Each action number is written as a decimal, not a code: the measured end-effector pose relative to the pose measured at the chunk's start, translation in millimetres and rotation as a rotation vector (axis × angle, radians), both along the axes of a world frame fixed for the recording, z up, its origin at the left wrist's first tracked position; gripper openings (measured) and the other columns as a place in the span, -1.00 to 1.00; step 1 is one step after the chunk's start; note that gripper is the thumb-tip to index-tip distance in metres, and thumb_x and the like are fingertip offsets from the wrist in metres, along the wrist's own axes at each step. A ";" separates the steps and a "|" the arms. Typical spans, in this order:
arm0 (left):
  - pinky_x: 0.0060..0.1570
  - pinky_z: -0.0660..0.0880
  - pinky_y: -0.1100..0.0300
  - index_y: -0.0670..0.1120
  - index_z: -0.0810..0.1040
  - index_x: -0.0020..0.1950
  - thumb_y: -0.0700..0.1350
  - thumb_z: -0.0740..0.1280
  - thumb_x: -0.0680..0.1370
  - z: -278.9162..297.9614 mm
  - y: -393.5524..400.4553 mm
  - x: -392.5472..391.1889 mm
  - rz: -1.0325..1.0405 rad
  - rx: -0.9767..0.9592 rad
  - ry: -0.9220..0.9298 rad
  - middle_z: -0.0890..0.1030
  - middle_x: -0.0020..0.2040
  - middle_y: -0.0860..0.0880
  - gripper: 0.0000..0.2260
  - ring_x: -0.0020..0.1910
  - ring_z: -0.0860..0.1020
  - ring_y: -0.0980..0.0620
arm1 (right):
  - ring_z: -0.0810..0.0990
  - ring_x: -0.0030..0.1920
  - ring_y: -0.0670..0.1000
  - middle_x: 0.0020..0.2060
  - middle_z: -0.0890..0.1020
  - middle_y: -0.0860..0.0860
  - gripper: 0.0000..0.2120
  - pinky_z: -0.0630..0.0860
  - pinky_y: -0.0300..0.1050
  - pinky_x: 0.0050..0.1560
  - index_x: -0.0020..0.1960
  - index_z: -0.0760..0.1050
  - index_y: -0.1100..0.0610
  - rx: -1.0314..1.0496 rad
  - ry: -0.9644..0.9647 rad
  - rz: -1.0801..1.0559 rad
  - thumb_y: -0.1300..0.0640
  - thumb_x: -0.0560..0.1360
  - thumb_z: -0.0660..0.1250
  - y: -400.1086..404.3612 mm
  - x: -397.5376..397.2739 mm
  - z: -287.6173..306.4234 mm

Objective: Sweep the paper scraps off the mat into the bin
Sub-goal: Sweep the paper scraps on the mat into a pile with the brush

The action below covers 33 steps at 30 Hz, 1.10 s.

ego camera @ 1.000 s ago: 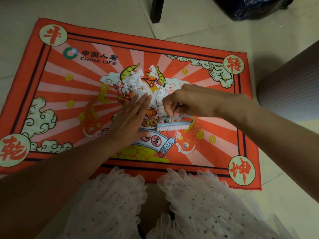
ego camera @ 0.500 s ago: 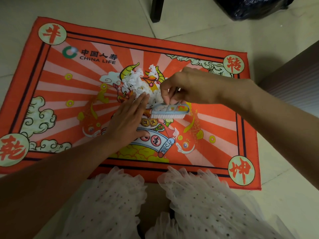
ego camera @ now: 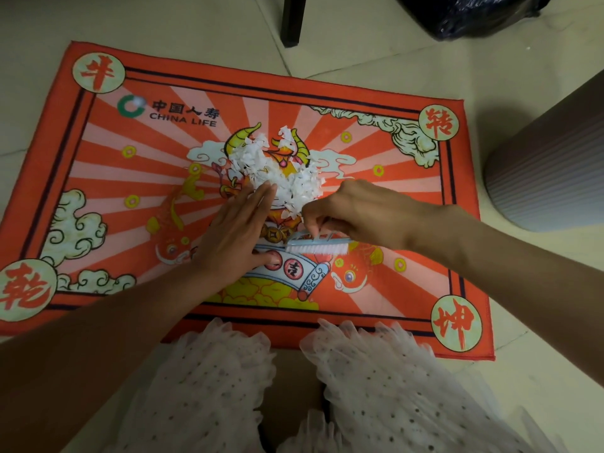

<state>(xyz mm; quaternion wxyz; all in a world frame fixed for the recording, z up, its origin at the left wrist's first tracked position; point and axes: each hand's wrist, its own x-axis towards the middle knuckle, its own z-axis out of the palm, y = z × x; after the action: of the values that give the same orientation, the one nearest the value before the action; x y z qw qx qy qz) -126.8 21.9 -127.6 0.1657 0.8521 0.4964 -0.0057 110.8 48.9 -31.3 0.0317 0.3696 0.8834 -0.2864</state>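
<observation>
Pale tiled floor (ego camera: 408,76), with a red printed mat (ego camera: 98,178) spread flat on it. At the mat's centre, right hand (ego camera: 356,214) curled round a small blue brush (ego camera: 315,245), pinching its handle from above, bristles down and touching the mat just beneath the heap. Left hand (ego camera: 233,235) laid flat, fingers straight and together, fingertips reaching into the near-left edge of the paper scraps (ego camera: 277,173), serving as a wall on that side. Scraps gathered in one white heap over the printed figure, a few stragglers at the rim. Beyond the mat's right edge, a ribbed grey bin (ego camera: 549,171) standing on the floor, well apart from the heap. Farther back, a black bag (ego camera: 474,14) and a dark furniture leg (ego camera: 292,19). White ruffled fabric (ego camera: 209,387) along the near edge.

Step in hand, by the look of it: gathering, not yet moving anything binward. Next move likely needs scraps herded rightward across the mat, or scooped between brush and palm, with light strokes so nothing scatters.
</observation>
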 end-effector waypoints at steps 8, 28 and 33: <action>0.51 -0.02 -0.03 -0.11 -0.21 0.59 0.25 0.45 0.36 1.3 3.0 -5.2 0.014 0.016 0.033 -0.17 0.60 -0.05 0.10 0.58 -0.16 -0.10 | 0.42 -0.40 -0.27 -0.22 0.65 -0.01 -0.75 0.23 -0.40 -0.38 -0.05 0.54 0.04 0.121 -0.018 0.042 0.38 0.46 0.29 46.5 -16.9 0.5; 0.50 -0.03 -0.04 -0.09 -0.24 0.58 0.27 0.45 0.35 0.5 11.2 -15.1 0.081 0.036 0.040 -0.17 0.60 -0.04 0.12 0.58 -0.14 -0.13 | 0.67 -0.12 -0.13 -0.14 0.69 -0.02 -0.68 0.60 -0.13 -0.17 -0.08 0.57 0.04 -0.004 -0.100 0.122 0.45 0.43 0.28 65.7 -19.7 28.5; 0.49 -0.04 -0.02 -0.10 -0.22 0.59 0.25 0.47 0.35 2.5 10.5 -13.9 0.087 0.038 0.009 -0.16 0.60 -0.04 0.11 0.58 -0.14 -0.12 | 0.65 -0.17 -0.08 -0.20 0.66 -0.04 -0.72 0.52 -0.17 -0.21 -0.09 0.56 0.06 0.057 -0.089 0.192 0.43 0.43 0.29 69.7 -31.7 13.6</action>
<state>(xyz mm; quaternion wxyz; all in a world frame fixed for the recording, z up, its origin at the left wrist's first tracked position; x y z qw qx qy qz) -140.7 32.4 -125.1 0.1474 0.8325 0.5339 0.0070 79.1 118.6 -17.7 0.0878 0.2963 0.9203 -0.2400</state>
